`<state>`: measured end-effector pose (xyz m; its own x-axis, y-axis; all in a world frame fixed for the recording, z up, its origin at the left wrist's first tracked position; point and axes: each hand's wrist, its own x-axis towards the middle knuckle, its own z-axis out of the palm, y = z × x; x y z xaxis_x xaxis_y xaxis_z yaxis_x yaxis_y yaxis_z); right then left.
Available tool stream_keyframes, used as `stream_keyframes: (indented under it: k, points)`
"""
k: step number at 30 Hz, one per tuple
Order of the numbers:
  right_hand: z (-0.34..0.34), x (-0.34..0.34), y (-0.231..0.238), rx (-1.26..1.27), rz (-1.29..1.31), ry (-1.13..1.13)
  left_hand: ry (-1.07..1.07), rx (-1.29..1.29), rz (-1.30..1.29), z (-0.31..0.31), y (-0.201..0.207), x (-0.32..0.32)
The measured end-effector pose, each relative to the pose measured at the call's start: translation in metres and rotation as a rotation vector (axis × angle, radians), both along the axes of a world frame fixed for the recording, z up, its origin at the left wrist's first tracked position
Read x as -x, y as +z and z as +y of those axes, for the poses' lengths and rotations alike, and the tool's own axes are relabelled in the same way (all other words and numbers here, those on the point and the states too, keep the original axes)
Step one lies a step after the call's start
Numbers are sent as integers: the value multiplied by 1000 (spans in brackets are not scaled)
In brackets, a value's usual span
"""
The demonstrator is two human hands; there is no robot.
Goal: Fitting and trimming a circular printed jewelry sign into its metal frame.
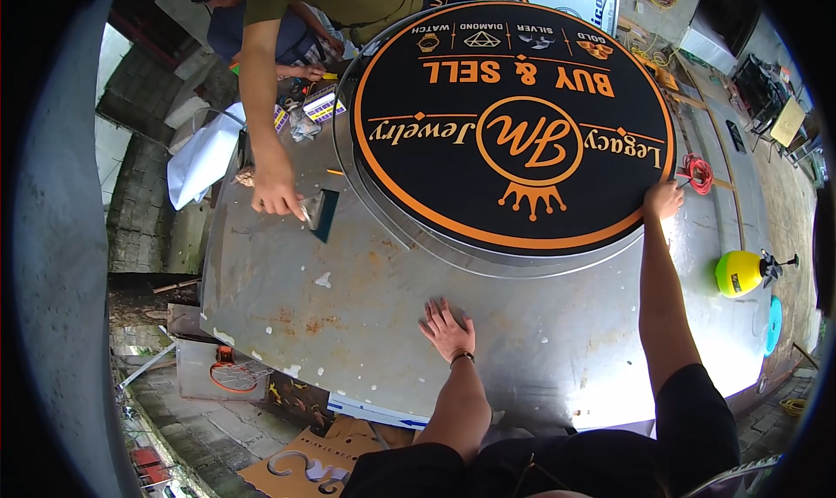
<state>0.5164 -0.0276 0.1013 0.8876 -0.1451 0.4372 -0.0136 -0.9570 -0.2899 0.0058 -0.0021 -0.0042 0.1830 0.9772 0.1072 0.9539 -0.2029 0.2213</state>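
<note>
A large round black sign [418, 176] with an orange border and gold lettering lies on the metal table [366, 333], its design upside down from my side. Along its rim shows a clear round edge. My right hand [664, 200] grips the sign's near right edge, fingers closed against it. Flat on the bare metal in front of the sign rests my left hand [448, 331], fingers stretched out and holding nothing. To the left, a co-worker's hand [277, 185] holds a squeegee [324, 215] with a dark green blade, apart from the sign.
Red coiled cable [697, 174] lies just beyond my right hand. A yellow spray bottle [738, 274] and a phone [736, 134] are on the right. Small boxes [324, 106], a pencil [334, 171] and white sheeting [205, 158] lie at the left. Another person leans in behind.
</note>
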Motion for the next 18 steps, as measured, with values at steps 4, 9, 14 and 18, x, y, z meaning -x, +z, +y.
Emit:
stream_keyframes:
  k: [4,9,14,18]
  points:
    - [-1,-1,-1,-11,-11,-2,0,-12,-17,-1,-1,1]
    - [0,0,0,-9,-15,11,4,-16,-19,-2,-2,1]
    - [-1,-1,-1,-11,-14,8,9,-7,-6,-1,-2,0]
    - [-1,-1,-2,-19,2,15,11,-3,-20,0,-1,1]
